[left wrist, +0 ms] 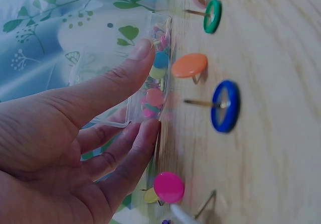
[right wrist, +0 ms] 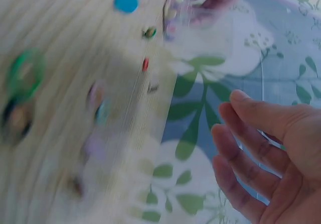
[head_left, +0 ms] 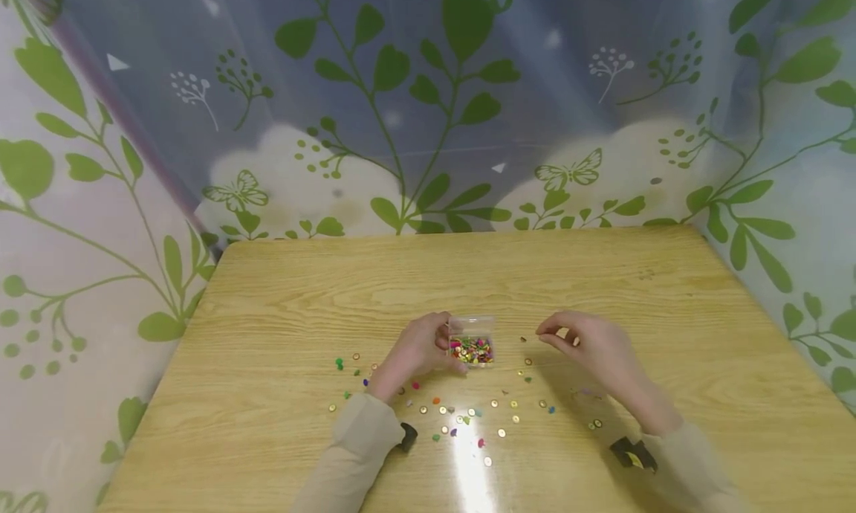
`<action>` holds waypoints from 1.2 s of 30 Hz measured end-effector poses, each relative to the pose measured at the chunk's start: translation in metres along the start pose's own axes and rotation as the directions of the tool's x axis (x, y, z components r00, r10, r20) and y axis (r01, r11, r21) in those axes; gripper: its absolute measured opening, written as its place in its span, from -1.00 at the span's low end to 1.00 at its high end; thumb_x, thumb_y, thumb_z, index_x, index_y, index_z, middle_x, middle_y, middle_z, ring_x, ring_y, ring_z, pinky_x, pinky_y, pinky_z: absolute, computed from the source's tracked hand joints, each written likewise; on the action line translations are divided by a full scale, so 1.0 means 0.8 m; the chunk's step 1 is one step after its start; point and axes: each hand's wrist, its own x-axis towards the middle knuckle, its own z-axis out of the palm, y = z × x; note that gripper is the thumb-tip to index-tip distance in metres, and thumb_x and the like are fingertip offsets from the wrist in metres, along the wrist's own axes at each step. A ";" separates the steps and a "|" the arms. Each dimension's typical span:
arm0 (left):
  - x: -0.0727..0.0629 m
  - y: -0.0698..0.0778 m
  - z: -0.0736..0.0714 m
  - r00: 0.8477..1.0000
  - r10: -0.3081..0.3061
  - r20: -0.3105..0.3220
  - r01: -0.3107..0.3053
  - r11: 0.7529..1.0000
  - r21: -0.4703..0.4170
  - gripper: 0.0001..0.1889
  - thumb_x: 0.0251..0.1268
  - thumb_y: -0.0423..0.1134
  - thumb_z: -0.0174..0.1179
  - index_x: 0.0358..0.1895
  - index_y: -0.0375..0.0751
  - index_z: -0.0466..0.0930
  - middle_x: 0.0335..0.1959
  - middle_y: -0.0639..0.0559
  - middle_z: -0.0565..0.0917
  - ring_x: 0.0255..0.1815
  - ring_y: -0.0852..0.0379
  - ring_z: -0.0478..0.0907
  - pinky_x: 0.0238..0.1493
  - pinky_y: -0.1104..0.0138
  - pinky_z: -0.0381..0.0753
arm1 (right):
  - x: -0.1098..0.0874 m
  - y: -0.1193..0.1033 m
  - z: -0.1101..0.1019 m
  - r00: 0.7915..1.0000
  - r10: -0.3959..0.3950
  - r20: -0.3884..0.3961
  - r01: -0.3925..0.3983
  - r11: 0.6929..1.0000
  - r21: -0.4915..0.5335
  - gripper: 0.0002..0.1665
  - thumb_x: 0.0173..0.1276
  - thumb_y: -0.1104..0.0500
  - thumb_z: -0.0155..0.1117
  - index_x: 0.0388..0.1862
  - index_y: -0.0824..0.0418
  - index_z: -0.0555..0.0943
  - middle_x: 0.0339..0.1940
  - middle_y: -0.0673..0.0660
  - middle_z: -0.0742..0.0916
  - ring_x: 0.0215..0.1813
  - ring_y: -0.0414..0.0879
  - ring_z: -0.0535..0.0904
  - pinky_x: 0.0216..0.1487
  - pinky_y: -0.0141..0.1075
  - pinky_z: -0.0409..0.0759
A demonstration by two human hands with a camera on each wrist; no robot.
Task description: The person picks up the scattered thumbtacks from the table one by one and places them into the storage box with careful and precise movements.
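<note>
My left hand (head_left: 423,342) holds a small clear plastic box (head_left: 476,320) by its left side, its hinged lid raised at the back. In the left wrist view the thumb (left wrist: 118,81) lies along the near side and the other fingers curl at the left. Colourful thumbtacks (head_left: 473,351) fill the box. My right hand (head_left: 598,353) hovers to the right of the box, fingers loosely bent, thumb tip near the index finger. Nothing shows between those fingers in the right wrist view. A single thumbtack (head_left: 524,339) lies between the box and the right fingertips.
Loose thumbtacks lie scattered across the wooden table (head_left: 301,290), several with points up. A blue tack (left wrist: 225,106) and an orange tack (left wrist: 189,65) sit near the left hand. Patterned leaf curtains (head_left: 428,126) stand behind the table and at both sides.
</note>
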 end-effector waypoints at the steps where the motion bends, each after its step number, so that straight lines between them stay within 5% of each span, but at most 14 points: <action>1: 0.000 0.000 0.000 1.000 -0.001 -0.001 0.001 1.000 -0.001 -0.34 -0.20 -0.19 0.67 0.10 -0.08 0.62 -0.14 0.08 0.61 -0.17 0.13 0.51 -0.10 0.26 0.60 | -0.005 0.005 -0.004 1.000 0.009 0.004 -0.009 1.000 -0.007 -0.90 0.22 0.20 0.53 -0.30 0.03 0.77 -0.34 -0.08 0.81 -0.51 -0.33 0.57 -0.56 -0.43 0.42; 8: -0.001 0.000 0.000 1.000 0.008 -0.004 -0.008 1.000 0.011 -0.35 -0.21 -0.19 0.68 0.07 -0.09 0.61 -0.11 0.05 0.63 -0.15 0.12 0.54 -0.08 0.24 0.62 | -0.038 0.028 -0.029 0.986 0.092 0.142 -0.087 0.995 -0.041 -0.88 0.22 0.23 0.51 -0.28 0.04 0.78 -0.34 -0.07 0.80 -0.48 -0.34 0.56 -0.49 -0.40 0.46; 17: -0.002 0.000 -0.001 1.000 0.015 -0.001 -0.015 1.000 0.015 -0.35 -0.20 -0.18 0.68 0.08 -0.09 0.61 -0.10 0.04 0.63 -0.14 0.12 0.54 -0.08 0.24 0.62 | -0.073 0.045 -0.034 0.918 0.169 0.360 -0.174 0.985 -0.017 -0.82 0.11 -0.06 0.57 -0.36 -0.10 0.73 -0.43 -0.29 0.73 -0.49 -0.44 0.48 -0.46 -0.41 0.47; 21: -0.002 0.000 -0.002 1.000 0.023 -0.002 -0.023 1.000 0.015 -0.35 -0.19 -0.18 0.67 0.09 -0.10 0.61 -0.10 0.04 0.63 -0.14 0.12 0.53 -0.08 0.24 0.61 | -0.080 0.050 -0.031 0.898 0.172 0.405 -0.189 0.982 0.003 -0.83 0.10 0.00 0.59 -0.38 -0.11 0.71 -0.40 -0.25 0.74 -0.43 -0.39 0.54 -0.35 -0.31 0.56; 30: -0.002 0.000 -0.001 1.000 0.018 -0.001 -0.018 1.000 0.005 -0.36 -0.18 -0.19 0.68 0.08 -0.08 0.61 -0.10 0.04 0.63 -0.14 0.11 0.53 -0.09 0.24 0.61 | -0.066 0.047 -0.025 0.945 0.186 0.270 -0.180 0.982 -0.049 -0.83 0.21 0.23 0.51 -0.40 -0.04 0.69 -0.43 -0.14 0.75 -0.45 -0.28 0.61 -0.45 -0.32 0.57; 36: -0.001 -0.002 0.000 1.000 0.015 0.000 -0.015 1.000 0.002 -0.36 -0.18 -0.19 0.68 0.08 -0.08 0.61 -0.10 0.05 0.63 -0.14 0.12 0.53 -0.09 0.25 0.61 | -0.046 0.030 -0.016 0.979 0.094 0.180 -0.085 0.995 -0.058 -0.84 0.22 0.27 0.50 -0.33 0.04 0.69 -0.41 -0.08 0.77 -0.46 -0.26 0.60 -0.47 -0.35 0.55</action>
